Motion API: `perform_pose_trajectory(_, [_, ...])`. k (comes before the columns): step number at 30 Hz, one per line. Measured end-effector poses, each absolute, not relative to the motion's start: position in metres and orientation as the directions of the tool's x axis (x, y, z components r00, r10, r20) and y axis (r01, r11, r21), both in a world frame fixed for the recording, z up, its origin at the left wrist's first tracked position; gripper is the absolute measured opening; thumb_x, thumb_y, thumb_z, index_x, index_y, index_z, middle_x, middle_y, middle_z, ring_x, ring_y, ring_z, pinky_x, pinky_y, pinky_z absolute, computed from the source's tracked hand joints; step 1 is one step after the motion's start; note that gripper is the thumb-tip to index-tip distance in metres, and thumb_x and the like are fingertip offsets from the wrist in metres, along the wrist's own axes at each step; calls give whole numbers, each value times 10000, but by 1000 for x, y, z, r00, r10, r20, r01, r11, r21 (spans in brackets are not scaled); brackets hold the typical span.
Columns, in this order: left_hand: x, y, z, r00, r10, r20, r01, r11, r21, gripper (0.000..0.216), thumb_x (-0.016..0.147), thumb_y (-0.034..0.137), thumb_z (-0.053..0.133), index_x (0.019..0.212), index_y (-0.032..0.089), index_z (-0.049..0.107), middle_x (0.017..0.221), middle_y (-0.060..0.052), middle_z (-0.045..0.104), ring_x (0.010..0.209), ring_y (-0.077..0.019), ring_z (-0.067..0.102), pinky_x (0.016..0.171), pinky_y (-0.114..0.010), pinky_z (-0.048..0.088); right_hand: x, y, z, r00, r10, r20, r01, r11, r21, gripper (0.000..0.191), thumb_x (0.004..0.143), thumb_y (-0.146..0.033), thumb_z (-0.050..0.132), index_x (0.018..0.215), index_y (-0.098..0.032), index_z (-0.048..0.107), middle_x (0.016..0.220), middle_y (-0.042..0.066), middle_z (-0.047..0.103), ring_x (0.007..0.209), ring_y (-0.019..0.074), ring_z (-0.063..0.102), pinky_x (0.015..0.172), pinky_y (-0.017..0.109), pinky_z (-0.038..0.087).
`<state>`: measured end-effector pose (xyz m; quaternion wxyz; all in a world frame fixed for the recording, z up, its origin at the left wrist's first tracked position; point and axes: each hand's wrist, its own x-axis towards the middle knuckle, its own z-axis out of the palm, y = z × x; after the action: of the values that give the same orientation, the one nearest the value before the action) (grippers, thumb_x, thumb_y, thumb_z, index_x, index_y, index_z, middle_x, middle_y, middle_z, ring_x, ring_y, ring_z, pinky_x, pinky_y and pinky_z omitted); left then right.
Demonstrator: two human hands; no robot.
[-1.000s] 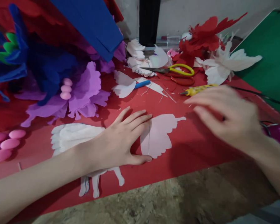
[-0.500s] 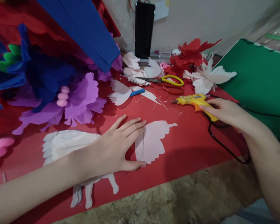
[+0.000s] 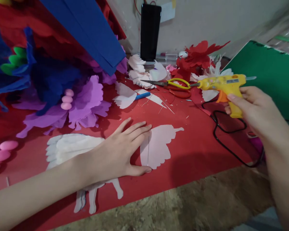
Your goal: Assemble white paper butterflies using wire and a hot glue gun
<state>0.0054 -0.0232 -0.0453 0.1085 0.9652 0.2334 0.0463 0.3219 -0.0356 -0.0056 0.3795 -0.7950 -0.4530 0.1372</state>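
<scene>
Left hand (image 3: 121, 150) at left edge of white cutout (image 3: 160, 146) — fingers wide, spanning fore-aft wire (image 3: 148, 150); right hand (image 3: 258, 106) grips glue gun (image 3: 223, 82), farther right.

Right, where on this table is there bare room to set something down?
The widest bare patch of red sheet lies between the pale cutout and the black cord. A narrower strip shows between the purple flower and the left hand. The back is crowded: scissors, white cutouts and a red flower sit close together.

R hand (image 3: 257, 104) w/ glue gun (image 3: 223, 82); L hand (image 3: 121, 148) on wht cutout (image 3: 160, 146).
</scene>
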Motion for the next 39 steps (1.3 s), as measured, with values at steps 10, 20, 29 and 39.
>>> perform_pose_trajectory(10, [9,-25,-41,849,529,1,505,-812,292,949,695,612,621,1354,18,282,1395,-232,391,1344,-313,294,1116,-484,202,279,-62,-2,362,905,225,831,-204,-518,820,356,-703,684,953,-167,514,967,110,592,685,175,564,521,313,483])
perform_pose_trajectory(20, [8,-23,-49,851,523,43,483,-812,327,923,707,631,601,1342,39,287,1393,-211,404,1322,-297,340,1131,-462,150,253,-72,-22,22,958,286,952,67,-299,642,531,-726,577,860,-182,487,612,-1,577,390,124,511,346,238,394])
perform_pose_trajectory(29, [5,-23,-53,861,505,63,460,-826,327,872,753,634,539,1364,72,271,1414,-183,385,1315,-287,347,1124,-471,121,259,-77,-36,-352,854,383,918,395,-37,456,852,-591,360,982,-163,446,610,18,550,422,128,527,359,226,396])
perform_pose_trajectory(39, [6,-24,-54,854,510,98,458,-828,322,916,730,641,556,1369,47,277,1404,-169,404,1297,-294,369,1124,-461,121,261,-78,-37,-424,824,375,905,401,141,468,869,-588,291,962,-153,439,649,38,517,436,129,521,357,223,379])
